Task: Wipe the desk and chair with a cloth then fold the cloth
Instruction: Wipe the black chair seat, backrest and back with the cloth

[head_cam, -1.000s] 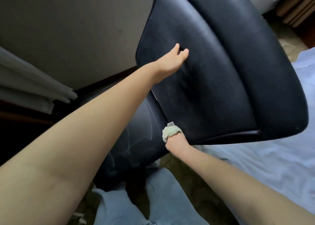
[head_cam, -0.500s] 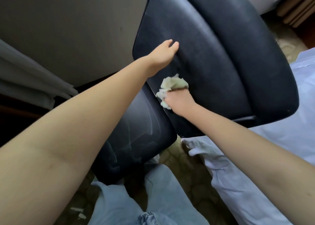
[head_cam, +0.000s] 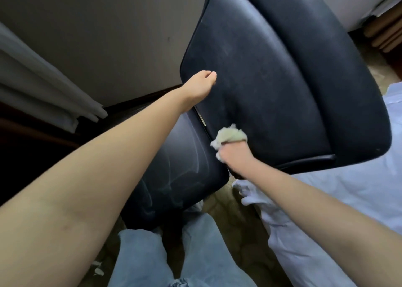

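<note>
Right hand (head_cam: 236, 156) clutches cloth (head_cam: 229, 137); chair (head_cam: 272, 86).

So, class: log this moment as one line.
phase: wiping chair | right hand: cloth on backrest | left hand: steadying backrest edge

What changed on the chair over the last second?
The right hand swept the cloth up the backrest, then back down toward its lower edge. The left hand shifted toward the backrest's left edge. The cloth stayed gripped throughout.

chair (head_cam: 272, 86) ahead | left hand (head_cam: 199, 86) on its left edge | cloth (head_cam: 230, 136) against its lower back | bedsheet (head_cam: 348, 199) right
</note>
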`<control>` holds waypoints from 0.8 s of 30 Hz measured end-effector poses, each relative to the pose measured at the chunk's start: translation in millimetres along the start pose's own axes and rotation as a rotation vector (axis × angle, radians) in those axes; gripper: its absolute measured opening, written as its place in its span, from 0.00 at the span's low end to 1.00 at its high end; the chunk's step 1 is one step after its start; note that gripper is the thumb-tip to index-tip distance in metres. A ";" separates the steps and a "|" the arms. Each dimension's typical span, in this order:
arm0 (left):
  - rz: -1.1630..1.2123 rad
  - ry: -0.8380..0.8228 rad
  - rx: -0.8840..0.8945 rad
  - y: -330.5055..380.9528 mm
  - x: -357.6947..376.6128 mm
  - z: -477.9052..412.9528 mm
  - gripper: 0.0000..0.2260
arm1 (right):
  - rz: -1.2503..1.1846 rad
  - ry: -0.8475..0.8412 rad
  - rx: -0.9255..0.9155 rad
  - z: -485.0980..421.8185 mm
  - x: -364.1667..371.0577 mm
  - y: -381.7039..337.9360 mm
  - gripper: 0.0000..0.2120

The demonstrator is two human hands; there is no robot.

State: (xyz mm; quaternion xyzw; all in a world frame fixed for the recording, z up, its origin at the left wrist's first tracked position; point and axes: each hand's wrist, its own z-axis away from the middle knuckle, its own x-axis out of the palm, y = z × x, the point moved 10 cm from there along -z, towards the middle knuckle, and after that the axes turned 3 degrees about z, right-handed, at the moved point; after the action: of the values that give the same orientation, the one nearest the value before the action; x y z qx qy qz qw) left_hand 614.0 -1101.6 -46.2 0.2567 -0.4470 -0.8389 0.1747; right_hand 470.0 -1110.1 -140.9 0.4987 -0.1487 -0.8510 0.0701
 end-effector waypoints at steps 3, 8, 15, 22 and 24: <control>0.030 0.005 -0.030 -13.5 -5.3 7.2 0.10 | 0.062 0.123 0.064 -36.6 -59.3 35.5 0.18; 0.038 0.062 -0.100 -56.0 -40.3 26.6 0.11 | 0.204 0.109 0.122 -26.1 -47.9 35.2 0.29; 0.002 0.168 -0.207 -153.4 -133.5 74.6 0.17 | 0.091 -0.489 0.066 37.1 48.7 -32.2 0.05; 0.031 0.188 -0.225 -189.3 -160.4 102.8 0.14 | -0.066 -0.305 0.155 42.2 22.9 -57.9 0.09; 0.041 0.135 -0.210 -188.2 -148.4 106.1 0.13 | -0.163 -0.219 0.220 32.4 -0.4 -63.3 0.11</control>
State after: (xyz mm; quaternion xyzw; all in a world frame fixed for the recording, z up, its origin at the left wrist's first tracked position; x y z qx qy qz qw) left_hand 659.6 -852.4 -113.8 0.2836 -0.3489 -0.8583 0.2474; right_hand 443.8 -1044.2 -146.2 0.4182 -0.2067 -0.8817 -0.0707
